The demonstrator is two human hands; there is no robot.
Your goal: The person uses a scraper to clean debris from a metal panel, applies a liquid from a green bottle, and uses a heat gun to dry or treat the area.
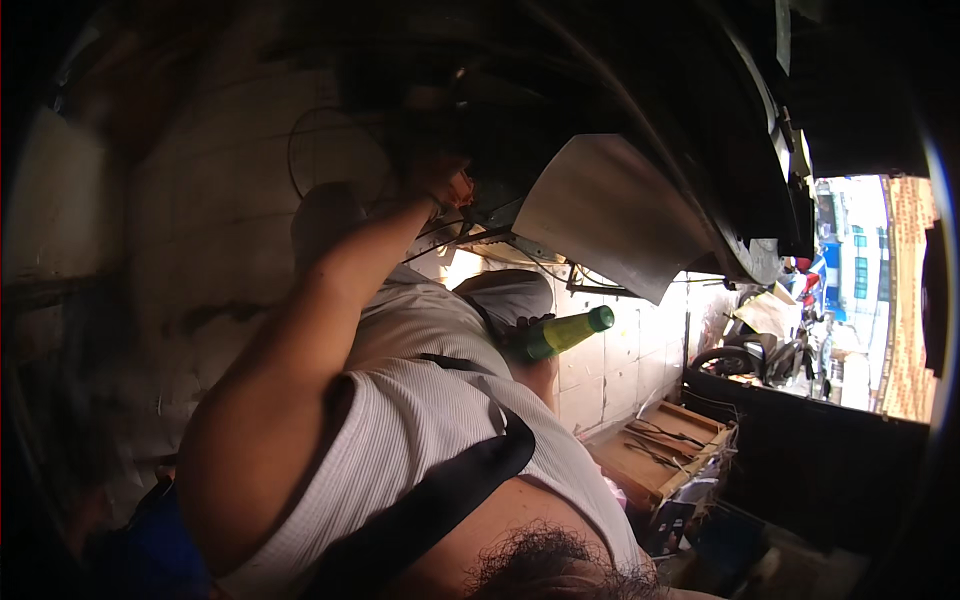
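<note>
Right hand around tapered green bottle

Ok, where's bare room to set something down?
The tiled floor between the green bottle-shaped object and the wooden tray looks bare; dimmer tiles left of the left knee seem open, though shadowed. It is crowded around the left hand, beside the metal sheet, and in the tray, which holds slim dark items.

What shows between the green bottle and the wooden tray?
In the head view, pale tiles show between the green bottle and the wooden tray.
</note>
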